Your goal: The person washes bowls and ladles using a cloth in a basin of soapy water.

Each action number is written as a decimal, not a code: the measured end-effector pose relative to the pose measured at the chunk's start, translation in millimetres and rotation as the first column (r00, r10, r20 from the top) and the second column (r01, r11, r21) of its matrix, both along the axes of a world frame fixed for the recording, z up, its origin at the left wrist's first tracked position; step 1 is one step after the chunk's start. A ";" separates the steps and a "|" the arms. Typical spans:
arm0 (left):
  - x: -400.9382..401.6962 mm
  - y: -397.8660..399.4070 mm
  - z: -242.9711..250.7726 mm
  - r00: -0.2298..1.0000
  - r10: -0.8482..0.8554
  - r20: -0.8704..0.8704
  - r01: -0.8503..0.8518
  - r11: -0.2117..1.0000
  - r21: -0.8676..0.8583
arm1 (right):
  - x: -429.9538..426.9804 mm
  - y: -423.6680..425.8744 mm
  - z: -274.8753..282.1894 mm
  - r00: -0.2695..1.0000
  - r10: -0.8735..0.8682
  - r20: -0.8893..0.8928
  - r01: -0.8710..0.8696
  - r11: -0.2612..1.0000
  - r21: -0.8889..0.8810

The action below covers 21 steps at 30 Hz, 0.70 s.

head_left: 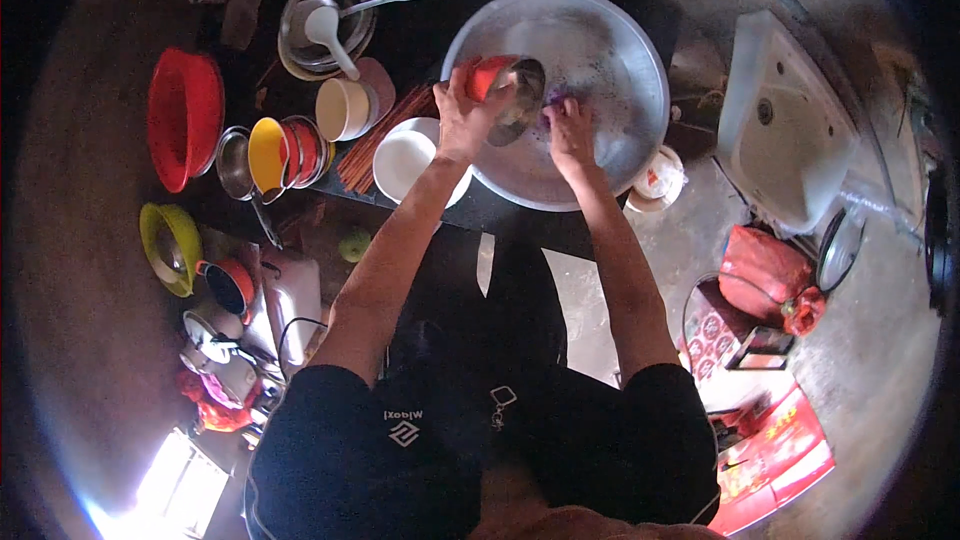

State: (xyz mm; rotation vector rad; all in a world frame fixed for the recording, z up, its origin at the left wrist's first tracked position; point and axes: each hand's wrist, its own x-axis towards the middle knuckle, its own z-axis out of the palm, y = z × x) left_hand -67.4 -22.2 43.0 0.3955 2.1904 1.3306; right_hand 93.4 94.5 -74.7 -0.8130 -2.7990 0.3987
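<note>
My left hand (469,116) grips a bowl (519,101) with a red outside and a shiny metal inside, tilted on its side over a large metal basin (637,97). In my right hand (571,131) is a purple cloth or scrubber (555,103), mostly covered by my fingers, just right of the bowl. The basin's floor looks wet and bears dark specks. A white bowl (405,165) stands beside the basin, partly behind my left forearm. Left of it lies a bundle of reddish-brown chopsticks (382,139).
Stacked cream bowls (343,109), yellow and red bowls (268,154), a saucepan (236,165) and a metal pot with ladles (330,22) crowd the left. A red plastic basin (184,120) stands farther left. A white sink (787,120) is at right, above a red bag (765,274).
</note>
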 end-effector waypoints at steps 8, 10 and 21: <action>70.1 30.3 -9.8 0.962 -0.129 -0.242 0.083 0.979 -0.189 | -38.5 11.5 28.5 0.490 -0.867 -0.093 -0.536 -0.215 -0.817; 69.0 28.0 -28.5 0.865 -0.293 -0.407 0.213 0.950 -0.229 | -52.9 -5.3 41.6 0.398 -0.913 0.092 -0.489 -0.296 -0.821; 8.7 43.2 -28.2 0.882 -0.215 0.420 0.083 0.947 0.310 | -18.2 -8.7 37.6 0.893 0.435 -0.118 -0.451 0.869 -0.203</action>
